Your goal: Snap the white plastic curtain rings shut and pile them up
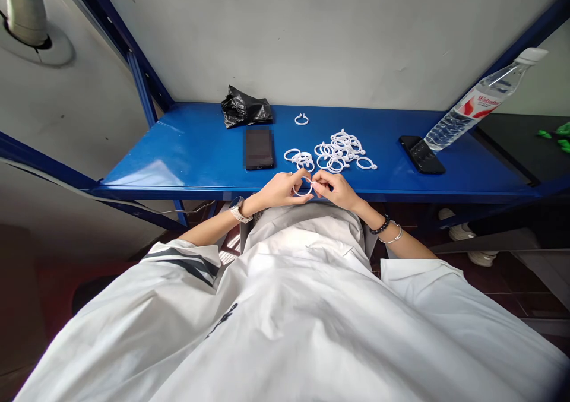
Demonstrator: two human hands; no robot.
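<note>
Over the front edge of the blue shelf, my left hand (283, 189) grips a white plastic curtain ring (303, 195) between thumb and fingers. My right hand (337, 189) pinches the same ring at its right side, where the small eyelet seems to be; the fingertips cover that spot. Just beyond my hands lies a small cluster of white rings (304, 160). To its right is a bigger heap of white rings (339, 150), with one ring (366, 163) at its right edge. Farther back a single ring (301, 119) lies apart, with a gap at its top.
A blue metal shelf (196, 146) stands against a grey wall. On it are a crumpled black plastic bag (246, 107), a flat black box (259, 148), a black phone (422, 155) and a water bottle (478, 106). A white cable (111, 202) runs along the left frame.
</note>
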